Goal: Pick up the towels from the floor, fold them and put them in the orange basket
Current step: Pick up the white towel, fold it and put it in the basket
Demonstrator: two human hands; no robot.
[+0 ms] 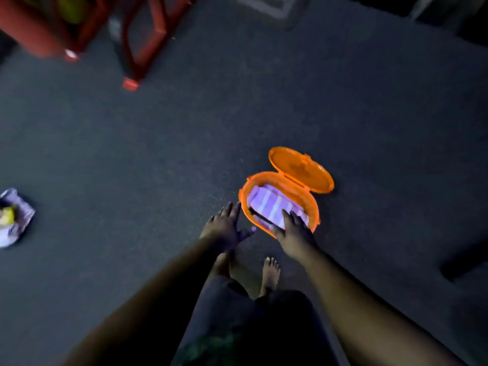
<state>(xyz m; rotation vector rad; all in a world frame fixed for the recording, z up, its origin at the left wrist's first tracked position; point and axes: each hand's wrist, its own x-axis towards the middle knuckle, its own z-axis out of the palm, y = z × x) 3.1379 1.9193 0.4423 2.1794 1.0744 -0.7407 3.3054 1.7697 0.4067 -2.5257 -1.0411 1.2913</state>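
red plastic stool legs [137, 40] at the dark floor's [184, 143] far left

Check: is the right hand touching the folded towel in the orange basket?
Touching. The head view shows the right hand with straight fingers lying flat on the striped folded towel inside the orange basket; no gap shows between them.

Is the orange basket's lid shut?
No, the lid is flipped open behind the orange basket, with a striped folded towel visible inside.

Open dark floor [184, 154] around orange basket [314, 207], red chair legs [142, 48] well beyond
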